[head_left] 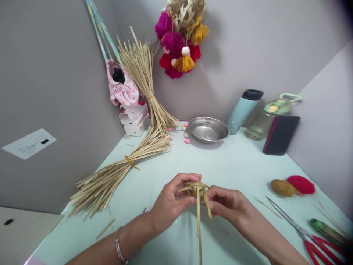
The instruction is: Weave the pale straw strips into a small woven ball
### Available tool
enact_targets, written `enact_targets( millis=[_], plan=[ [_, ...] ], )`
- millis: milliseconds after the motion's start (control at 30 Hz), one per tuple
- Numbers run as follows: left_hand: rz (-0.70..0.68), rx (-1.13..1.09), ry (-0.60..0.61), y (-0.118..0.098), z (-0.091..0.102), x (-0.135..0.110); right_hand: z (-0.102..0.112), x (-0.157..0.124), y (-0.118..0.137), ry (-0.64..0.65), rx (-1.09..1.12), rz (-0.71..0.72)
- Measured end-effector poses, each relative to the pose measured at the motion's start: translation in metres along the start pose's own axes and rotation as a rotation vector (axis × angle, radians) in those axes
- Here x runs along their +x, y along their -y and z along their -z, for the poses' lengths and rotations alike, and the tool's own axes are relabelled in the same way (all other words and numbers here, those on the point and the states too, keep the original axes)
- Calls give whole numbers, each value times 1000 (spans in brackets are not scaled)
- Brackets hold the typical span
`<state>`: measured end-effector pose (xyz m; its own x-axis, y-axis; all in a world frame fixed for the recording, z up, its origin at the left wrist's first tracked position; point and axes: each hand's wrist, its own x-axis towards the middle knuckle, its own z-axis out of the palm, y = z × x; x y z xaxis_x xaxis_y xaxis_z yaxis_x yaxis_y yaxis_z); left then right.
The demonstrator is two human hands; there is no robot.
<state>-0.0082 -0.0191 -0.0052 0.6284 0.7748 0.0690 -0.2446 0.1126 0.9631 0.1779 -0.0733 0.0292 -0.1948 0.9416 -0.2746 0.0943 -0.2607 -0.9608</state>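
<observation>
Hands meet just above the pale counter (237, 165), and between them you hold a small woven knot of palm strips (196, 189). Your left hand (172, 200) closes on the knot's left side, thumb under and fingers curled over the top. Your right hand (226, 204) pinches its right side with the fingertips. Both grips are closed on the same piece.

Judging by its shape, the weaving is at an early to middle stage: a small rounded core is formed, but several loose strip ends (199, 221) hang straight down below your grip, untrimmed and not tucked in. Whether the core is fully closed is hidden by your fingers.

Up and left of your grip lies a tied bundle of palm strips (121, 167), apparently barely used. A second bundle (143, 77) leans in the corner beyond it. Straight ahead of your grip, well apart, sits a metal bowl (208, 129). To the right of your grip lie two yarn pompoms (292, 186), one mustard and one red, not attached to anything. Red-handled scissors (306, 232) lie nearer you on that side. High above, a finished woven ornament with tassels (180, 33) hangs on the wall.
</observation>
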Motion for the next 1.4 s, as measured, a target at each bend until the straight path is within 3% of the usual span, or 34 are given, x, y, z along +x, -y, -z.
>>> enact_targets(
  millis=[233, 500, 800, 1400],
  plan=[
    [-1, -6, 13, 0, -1, -1, 1, -5, 1, -2, -194, 38],
    [-24, 19, 6, -1, -1, -1, -3, 1, 3, -49, -45, 5],
    [-20, 4, 51, 2, -2, -2, 4, 1, 1, 60, -54, -47],
    [-10, 20, 35, 2, -4, -3, 1, 2, 3, 58, 27, -68]
  ],
)
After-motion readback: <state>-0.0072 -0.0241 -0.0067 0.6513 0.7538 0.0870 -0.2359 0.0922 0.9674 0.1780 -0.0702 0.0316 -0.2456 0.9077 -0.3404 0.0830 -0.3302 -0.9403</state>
